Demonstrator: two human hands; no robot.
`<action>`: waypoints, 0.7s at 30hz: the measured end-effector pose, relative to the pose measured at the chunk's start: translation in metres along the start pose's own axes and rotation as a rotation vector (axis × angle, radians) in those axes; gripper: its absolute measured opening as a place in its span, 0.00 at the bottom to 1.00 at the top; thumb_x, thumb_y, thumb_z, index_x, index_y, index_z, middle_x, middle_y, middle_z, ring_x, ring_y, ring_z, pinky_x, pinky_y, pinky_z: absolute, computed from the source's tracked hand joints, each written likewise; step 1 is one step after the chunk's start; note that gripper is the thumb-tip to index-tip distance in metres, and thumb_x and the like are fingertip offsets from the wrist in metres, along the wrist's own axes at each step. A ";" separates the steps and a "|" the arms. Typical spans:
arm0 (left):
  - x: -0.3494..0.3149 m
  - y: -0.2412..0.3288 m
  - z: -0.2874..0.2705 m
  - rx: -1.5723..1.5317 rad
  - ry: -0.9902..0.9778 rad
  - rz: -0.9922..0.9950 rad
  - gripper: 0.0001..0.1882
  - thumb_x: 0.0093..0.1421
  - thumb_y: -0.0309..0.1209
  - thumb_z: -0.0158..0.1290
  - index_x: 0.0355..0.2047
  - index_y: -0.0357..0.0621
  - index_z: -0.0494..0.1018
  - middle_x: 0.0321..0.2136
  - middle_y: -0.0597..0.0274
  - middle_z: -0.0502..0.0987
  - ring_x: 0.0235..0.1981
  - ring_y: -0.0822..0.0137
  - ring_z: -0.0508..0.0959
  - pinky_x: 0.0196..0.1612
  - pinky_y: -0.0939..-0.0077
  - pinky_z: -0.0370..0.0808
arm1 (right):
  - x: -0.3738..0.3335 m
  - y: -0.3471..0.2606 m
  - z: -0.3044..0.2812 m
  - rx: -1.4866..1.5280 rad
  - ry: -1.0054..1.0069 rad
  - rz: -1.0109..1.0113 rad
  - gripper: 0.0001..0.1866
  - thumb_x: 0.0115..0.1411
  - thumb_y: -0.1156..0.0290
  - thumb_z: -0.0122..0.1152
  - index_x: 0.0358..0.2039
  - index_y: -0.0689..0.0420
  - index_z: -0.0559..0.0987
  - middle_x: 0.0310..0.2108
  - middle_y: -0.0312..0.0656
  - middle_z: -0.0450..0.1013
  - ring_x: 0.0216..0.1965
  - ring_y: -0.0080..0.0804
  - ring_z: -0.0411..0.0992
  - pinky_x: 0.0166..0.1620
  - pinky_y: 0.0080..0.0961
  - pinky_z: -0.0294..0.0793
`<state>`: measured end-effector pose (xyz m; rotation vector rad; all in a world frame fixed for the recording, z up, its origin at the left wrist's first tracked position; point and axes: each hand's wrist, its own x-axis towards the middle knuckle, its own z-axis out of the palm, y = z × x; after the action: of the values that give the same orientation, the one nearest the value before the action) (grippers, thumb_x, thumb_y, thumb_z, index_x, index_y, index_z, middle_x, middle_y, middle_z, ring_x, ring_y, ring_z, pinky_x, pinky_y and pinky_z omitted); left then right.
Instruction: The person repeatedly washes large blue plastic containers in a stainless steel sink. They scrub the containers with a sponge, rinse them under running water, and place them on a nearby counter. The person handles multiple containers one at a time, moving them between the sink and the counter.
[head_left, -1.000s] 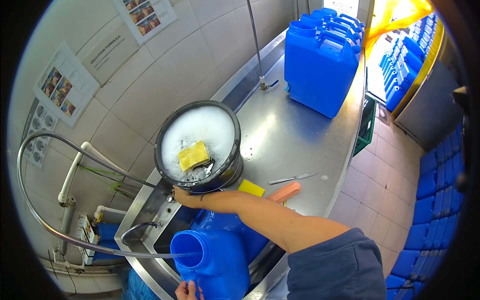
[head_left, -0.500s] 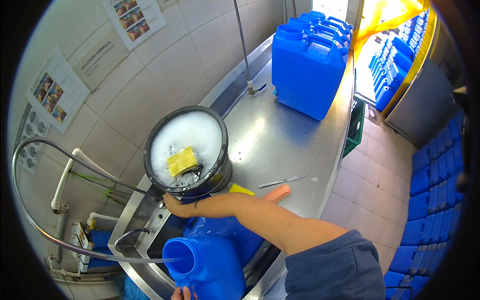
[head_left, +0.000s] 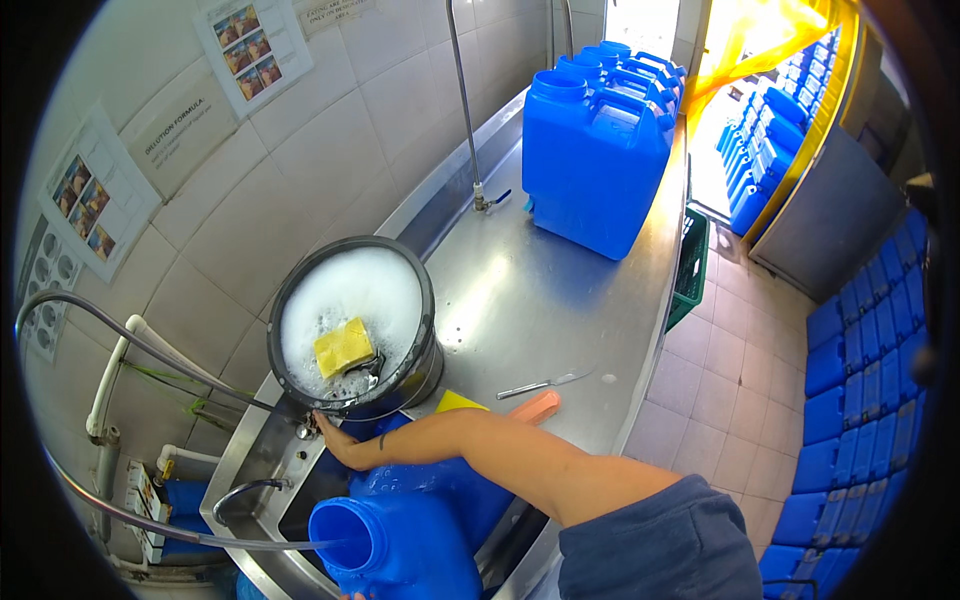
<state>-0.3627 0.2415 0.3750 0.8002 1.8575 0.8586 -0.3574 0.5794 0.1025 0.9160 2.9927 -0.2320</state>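
Observation:
My right arm stretches across the sink, and my right hand has its fingers around a small metal tap beside the black bucket. A clear hose loops out left from there, and its end enters the mouth of a blue jerrycan at the lower edge. Only fingertips of my left hand show, against the jerrycan below its mouth. Behind it a second blue jerrycan lies in the sink, partly under my arm. The black bucket holds white foam with a yellow sponge on top.
On the steel counter lie a knife, an orange block and a yellow pad. Several blue jerrycans stand at the far end. A green crate sits beside the counter; stacked blue containers line the right.
The view has shifted slightly, so the counter and bucket appear further left and lower. Less of my left hand shows now. My right hand stays at the tap.

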 end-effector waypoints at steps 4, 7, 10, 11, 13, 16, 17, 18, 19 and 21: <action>0.010 -0.010 -0.006 -0.003 -0.049 0.032 0.13 0.67 0.38 0.50 0.30 0.44 0.71 0.17 0.71 0.68 0.14 0.79 0.63 0.16 0.83 0.58 | -0.003 0.006 -0.001 0.020 -0.013 0.005 0.13 0.59 0.63 0.51 0.36 0.56 0.81 0.36 0.47 0.78 0.43 0.45 0.73 0.43 0.44 0.69; 0.012 -0.017 -0.010 -0.007 -0.064 0.026 0.12 0.67 0.38 0.50 0.31 0.43 0.72 0.17 0.71 0.69 0.14 0.79 0.63 0.16 0.83 0.58 | 0.002 0.001 0.002 0.033 -0.024 -0.008 0.14 0.59 0.63 0.51 0.36 0.56 0.81 0.36 0.47 0.78 0.43 0.46 0.73 0.43 0.43 0.70; 0.016 -0.012 -0.009 0.006 -0.085 0.014 0.12 0.67 0.38 0.50 0.33 0.42 0.73 0.17 0.70 0.69 0.13 0.78 0.63 0.16 0.82 0.59 | 0.005 0.008 0.003 0.033 -0.036 0.013 0.14 0.59 0.62 0.51 0.36 0.57 0.80 0.36 0.48 0.77 0.43 0.46 0.73 0.43 0.42 0.70; 0.017 -0.006 -0.006 0.014 -0.093 0.014 0.12 0.67 0.38 0.50 0.33 0.42 0.73 0.17 0.70 0.69 0.13 0.78 0.64 0.16 0.82 0.60 | 0.004 0.013 0.003 0.031 -0.038 0.029 0.14 0.59 0.62 0.51 0.36 0.57 0.80 0.36 0.48 0.77 0.43 0.46 0.73 0.43 0.42 0.70; 0.013 -0.003 -0.003 0.002 -0.068 -0.004 0.13 0.67 0.38 0.50 0.33 0.42 0.73 0.18 0.70 0.69 0.14 0.78 0.65 0.16 0.82 0.60 | 0.009 0.007 0.006 0.031 -0.052 0.009 0.14 0.59 0.62 0.51 0.36 0.57 0.80 0.36 0.48 0.77 0.43 0.46 0.73 0.43 0.42 0.70; 0.010 0.001 -0.001 -0.017 -0.054 -0.015 0.13 0.67 0.39 0.51 0.33 0.42 0.72 0.18 0.69 0.70 0.15 0.78 0.66 0.16 0.82 0.61 | 0.013 0.002 0.009 0.027 -0.073 0.001 0.15 0.60 0.62 0.51 0.37 0.58 0.80 0.36 0.49 0.77 0.43 0.47 0.73 0.42 0.41 0.70; 0.010 0.001 -0.001 -0.016 -0.058 -0.020 0.13 0.67 0.39 0.51 0.33 0.42 0.72 0.19 0.69 0.70 0.15 0.78 0.66 0.16 0.82 0.61 | 0.014 0.003 0.009 0.027 -0.079 0.001 0.15 0.60 0.62 0.51 0.37 0.58 0.80 0.36 0.49 0.77 0.43 0.47 0.73 0.42 0.41 0.71; 0.010 0.000 -0.002 -0.014 -0.059 -0.027 0.13 0.67 0.40 0.51 0.33 0.43 0.72 0.19 0.69 0.70 0.16 0.77 0.66 0.16 0.82 0.61 | 0.015 0.001 0.008 0.028 -0.084 -0.002 0.15 0.60 0.62 0.51 0.37 0.58 0.80 0.36 0.49 0.77 0.43 0.47 0.73 0.42 0.40 0.71; 0.010 -0.002 -0.004 0.007 -0.058 -0.035 0.13 0.67 0.40 0.51 0.32 0.43 0.72 0.19 0.69 0.70 0.16 0.77 0.66 0.16 0.82 0.61 | 0.014 0.002 0.009 0.031 -0.089 -0.001 0.15 0.60 0.61 0.51 0.37 0.58 0.80 0.36 0.49 0.77 0.43 0.47 0.73 0.42 0.40 0.71; 0.013 -0.006 -0.005 0.049 -0.064 -0.049 0.14 0.67 0.41 0.50 0.31 0.43 0.72 0.18 0.69 0.69 0.15 0.77 0.65 0.16 0.81 0.61 | 0.012 0.005 0.010 0.035 -0.098 0.005 0.15 0.60 0.61 0.51 0.37 0.58 0.79 0.36 0.50 0.77 0.42 0.47 0.73 0.42 0.40 0.71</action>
<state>-0.3729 0.2478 0.3659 0.7998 1.8400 0.7504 -0.3646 0.5887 0.0914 0.8876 2.9049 -0.3203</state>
